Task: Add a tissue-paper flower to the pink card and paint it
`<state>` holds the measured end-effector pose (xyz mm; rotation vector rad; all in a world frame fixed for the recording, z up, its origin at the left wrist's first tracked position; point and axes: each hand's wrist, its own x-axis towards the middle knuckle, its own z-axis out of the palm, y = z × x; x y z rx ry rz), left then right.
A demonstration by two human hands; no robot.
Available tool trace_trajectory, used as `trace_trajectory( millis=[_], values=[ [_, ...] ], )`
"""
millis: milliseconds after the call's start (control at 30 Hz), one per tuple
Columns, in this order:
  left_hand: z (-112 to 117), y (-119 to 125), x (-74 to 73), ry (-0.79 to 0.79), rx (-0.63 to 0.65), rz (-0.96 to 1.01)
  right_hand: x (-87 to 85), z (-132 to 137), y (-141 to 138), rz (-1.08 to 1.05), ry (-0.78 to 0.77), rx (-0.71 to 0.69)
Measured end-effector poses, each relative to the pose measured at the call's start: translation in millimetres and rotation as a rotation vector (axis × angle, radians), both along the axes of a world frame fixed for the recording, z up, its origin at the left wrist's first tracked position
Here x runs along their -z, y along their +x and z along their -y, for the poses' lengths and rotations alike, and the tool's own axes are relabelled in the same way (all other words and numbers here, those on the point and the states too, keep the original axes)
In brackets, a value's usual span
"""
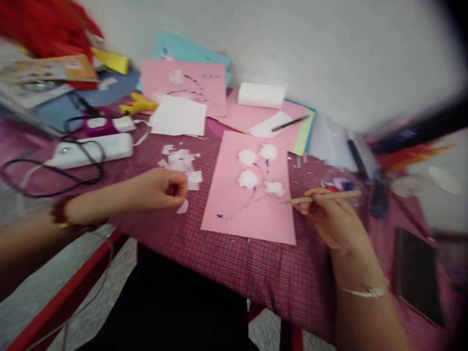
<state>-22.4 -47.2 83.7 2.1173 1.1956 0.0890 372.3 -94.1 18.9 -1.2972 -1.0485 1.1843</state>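
Note:
A sheet of pink paper lies in front of me, with white puffy blossoms on it and dark painted stem lines below them. My right hand pinches a thin wooden stick, perhaps a brush; its tip is over the sheet's right edge. Whether the tip touches the paper I cannot tell. On the left, my left hand is closed in a pinch on a small white paper piece. Just beyond it lies a pile of torn white paper pieces.
Behind the sheet are a stack of white paper, another pink picture, a white roll and a dark pen. A power strip with black cable sits left. A dark phone-like slab lies right.

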Motion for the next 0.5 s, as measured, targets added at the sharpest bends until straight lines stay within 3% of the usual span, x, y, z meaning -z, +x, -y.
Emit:
trace_trajectory(
  millis=[100,200,367,500],
  values=[
    [-17.0,30.7,-14.7,0.013,0.101,0.092,-2.0,0.3,-1.5,-0.015,-0.025,-0.064],
    [-33.0,79.0,-17.6,0.085,0.229,0.135,-0.5,0.6,-10.7,0.071,0.017,-0.023],
    [-53.3,150.2,-1.3,0.159,0.250,0.214,-4.4,5.9,-29.0,0.259,0.159,0.052],
    [-60.0,167.6,9.2,0.202,0.193,0.324,-8.5,8.1,-34.3,0.401,0.166,0.024]
  ],
)
